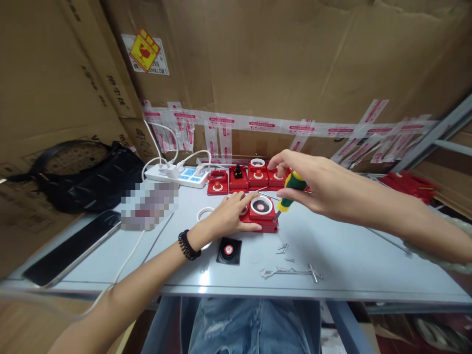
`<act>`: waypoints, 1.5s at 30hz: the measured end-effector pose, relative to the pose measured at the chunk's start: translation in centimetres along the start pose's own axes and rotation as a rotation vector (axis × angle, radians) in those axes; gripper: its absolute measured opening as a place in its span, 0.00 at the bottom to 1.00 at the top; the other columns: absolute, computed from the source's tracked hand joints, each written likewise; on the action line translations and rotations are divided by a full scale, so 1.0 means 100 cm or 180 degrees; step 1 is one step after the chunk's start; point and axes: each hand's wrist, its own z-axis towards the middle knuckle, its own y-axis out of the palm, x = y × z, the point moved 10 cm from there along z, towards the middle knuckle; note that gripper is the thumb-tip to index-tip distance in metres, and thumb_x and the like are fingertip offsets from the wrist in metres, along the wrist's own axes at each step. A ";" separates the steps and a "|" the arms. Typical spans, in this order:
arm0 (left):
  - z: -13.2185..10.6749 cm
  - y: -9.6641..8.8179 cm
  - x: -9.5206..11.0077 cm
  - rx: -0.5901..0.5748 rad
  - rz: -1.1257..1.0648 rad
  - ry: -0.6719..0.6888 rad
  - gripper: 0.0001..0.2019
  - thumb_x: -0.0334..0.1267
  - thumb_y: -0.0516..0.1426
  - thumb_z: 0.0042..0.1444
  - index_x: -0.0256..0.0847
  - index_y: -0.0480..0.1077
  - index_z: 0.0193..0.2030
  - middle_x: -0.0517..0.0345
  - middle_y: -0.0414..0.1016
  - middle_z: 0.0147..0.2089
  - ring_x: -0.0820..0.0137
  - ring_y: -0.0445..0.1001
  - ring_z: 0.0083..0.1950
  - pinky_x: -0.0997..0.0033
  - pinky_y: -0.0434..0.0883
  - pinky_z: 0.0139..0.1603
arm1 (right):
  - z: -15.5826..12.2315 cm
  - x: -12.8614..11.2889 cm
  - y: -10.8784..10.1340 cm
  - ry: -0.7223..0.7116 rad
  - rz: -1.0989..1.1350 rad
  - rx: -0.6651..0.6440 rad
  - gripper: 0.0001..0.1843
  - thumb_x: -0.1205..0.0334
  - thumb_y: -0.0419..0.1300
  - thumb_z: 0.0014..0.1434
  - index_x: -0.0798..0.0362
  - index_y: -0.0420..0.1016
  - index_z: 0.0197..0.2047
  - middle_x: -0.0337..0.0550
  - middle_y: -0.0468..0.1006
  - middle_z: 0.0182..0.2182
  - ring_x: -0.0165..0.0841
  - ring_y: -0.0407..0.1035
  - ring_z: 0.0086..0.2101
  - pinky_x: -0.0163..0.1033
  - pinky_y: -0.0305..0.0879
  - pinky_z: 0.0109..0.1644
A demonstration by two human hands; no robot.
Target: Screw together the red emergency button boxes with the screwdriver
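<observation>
On the pale worktop (342, 246), in the head view, the left hand (233, 212) grips a red box (269, 226), fingers over its top and thumb along its front. The right hand (313, 177) holds a green-and-yellow screwdriver (296, 182), tilted, its tip at the box's right corner. A square black speaker (229, 250) and loose screws (282, 249) lie nearer the person; other red units (238, 184) stand behind.

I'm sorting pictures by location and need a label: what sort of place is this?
Likely a small makeshift assembly bench: the right hand holds a screwdriver at a red unit, loose screws lie on the table, and similar red housings line its back.
</observation>
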 end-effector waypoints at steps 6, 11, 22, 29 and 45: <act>0.000 0.000 -0.001 0.0007 0.0031 0.0000 0.37 0.60 0.58 0.50 0.47 0.53 0.63 0.48 0.64 0.53 0.55 0.66 0.53 0.54 0.66 0.52 | -0.004 -0.004 0.005 -0.0121 0.0168 -0.0246 0.16 0.67 0.49 0.60 0.51 0.63 0.51 0.46 0.71 0.48 0.36 0.67 0.45 0.40 0.62 0.45; -0.001 0.000 0.000 0.0066 0.0069 0.0031 0.37 0.58 0.59 0.51 0.45 0.53 0.63 0.47 0.65 0.53 0.55 0.66 0.52 0.54 0.66 0.52 | 0.004 0.002 0.004 0.0315 0.0022 0.0149 0.17 0.53 0.46 0.64 0.57 0.65 0.47 0.51 0.75 0.44 0.38 0.70 0.41 0.41 0.62 0.42; 0.000 0.001 -0.001 -0.0002 0.0082 -0.0017 0.37 0.59 0.58 0.51 0.46 0.53 0.63 0.49 0.65 0.53 0.56 0.67 0.52 0.55 0.66 0.52 | -0.002 0.044 -0.008 0.1621 -0.2073 0.0430 0.26 0.42 0.43 0.62 0.58 0.66 0.40 0.53 0.74 0.22 0.43 0.70 0.23 0.39 0.47 0.24; 0.001 0.003 -0.001 -0.0072 0.0437 -0.0080 0.37 0.60 0.57 0.52 0.47 0.51 0.64 0.49 0.65 0.53 0.56 0.66 0.52 0.52 0.63 0.53 | -0.006 0.025 0.006 0.0716 -0.0963 -0.0081 0.14 0.52 0.47 0.63 0.53 0.63 0.41 0.48 0.76 0.32 0.38 0.70 0.30 0.39 0.56 0.30; 0.002 0.004 0.000 -0.0218 0.0724 -0.0196 0.37 0.60 0.55 0.53 0.45 0.52 0.65 0.47 0.66 0.53 0.54 0.67 0.53 0.52 0.62 0.53 | -0.011 0.003 0.007 0.0502 -0.0515 -0.0256 0.12 0.55 0.48 0.62 0.54 0.60 0.44 0.49 0.75 0.37 0.36 0.70 0.34 0.38 0.59 0.32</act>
